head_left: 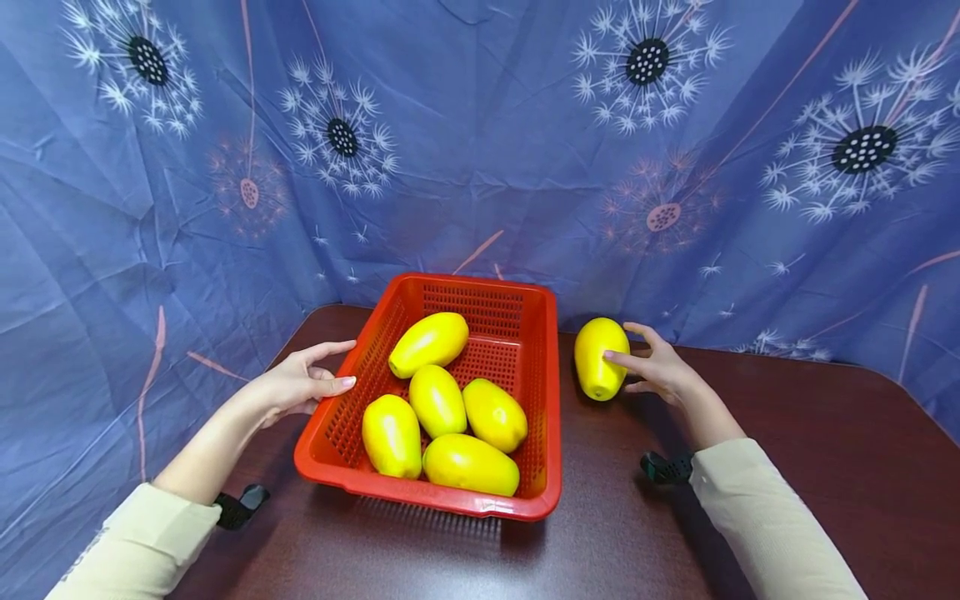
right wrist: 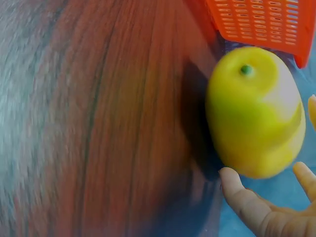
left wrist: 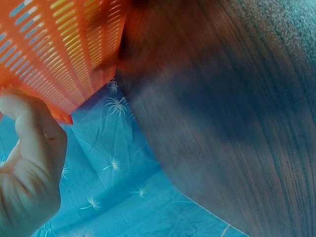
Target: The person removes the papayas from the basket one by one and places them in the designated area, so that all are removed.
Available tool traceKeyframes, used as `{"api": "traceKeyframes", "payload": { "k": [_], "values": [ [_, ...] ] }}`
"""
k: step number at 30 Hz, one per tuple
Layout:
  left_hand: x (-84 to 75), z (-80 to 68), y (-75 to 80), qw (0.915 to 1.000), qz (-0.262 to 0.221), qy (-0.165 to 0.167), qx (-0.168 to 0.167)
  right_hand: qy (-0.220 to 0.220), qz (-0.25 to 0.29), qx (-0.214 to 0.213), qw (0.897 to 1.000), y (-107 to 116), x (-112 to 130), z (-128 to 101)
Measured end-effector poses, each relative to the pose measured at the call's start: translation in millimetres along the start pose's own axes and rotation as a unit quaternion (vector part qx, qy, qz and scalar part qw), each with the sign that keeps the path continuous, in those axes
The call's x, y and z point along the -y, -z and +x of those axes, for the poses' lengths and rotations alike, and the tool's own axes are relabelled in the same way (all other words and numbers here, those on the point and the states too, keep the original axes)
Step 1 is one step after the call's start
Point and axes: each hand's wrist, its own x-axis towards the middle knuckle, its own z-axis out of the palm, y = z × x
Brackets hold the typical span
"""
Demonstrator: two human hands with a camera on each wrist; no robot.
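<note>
A red plastic basket (head_left: 542, 400) with slotted walls sits at the middle of the table, several smooth oblong yellow fruits, papaya-like in shape, lying inside it. My left hand (head_left: 306, 381) holds the basket's left rim, thumb and index finger on the edge; in the left wrist view its fingers (left wrist: 37, 118) curl at the rim. Right of the basket stands another such yellow fruit (head_left: 602, 358), showing a small green stem spot in the right wrist view. Around that fruit's right side my right hand (head_left: 660, 367) spreads its fingers, the thumb tip right at the skin.
The dark brown wooden table (head_left: 615, 517) has a rounded edge at the back right. Behind it hangs a blue cloth (head_left: 480, 150) printed with dandelions, close to the basket's far wall. Black straps with small devices (head_left: 242, 506) sit at both wrists.
</note>
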Motion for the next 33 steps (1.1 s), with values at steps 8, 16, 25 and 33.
{"api": "traceKeyframes", "payload": {
  "k": [8, 16, 25, 33],
  "values": [
    [-1.3, -1.7, 1.4, 1.0, -0.003, -0.002, -0.004, 0.003, 0.0, 0.018, 1.0, 16.6, 15.3, -11.4],
    [0.1, -1.2, 0.8, 1.0, -0.007, -0.001, -0.001, 0.019, 0.009, 0.047, 0.999, 17.6, 40.5, -22.2],
    [1.2, -0.8, 0.5, 1.0, -0.006, -0.003, -0.001, 0.049, 0.013, 0.096, 0.994, -2.4, 74.6, -30.6],
    [0.7, -1.0, -0.2, 1.0, -0.004, -0.002, -0.002, 0.056, -0.017, 0.155, 0.986, -32.7, 95.8, -27.9]
  ]
}}
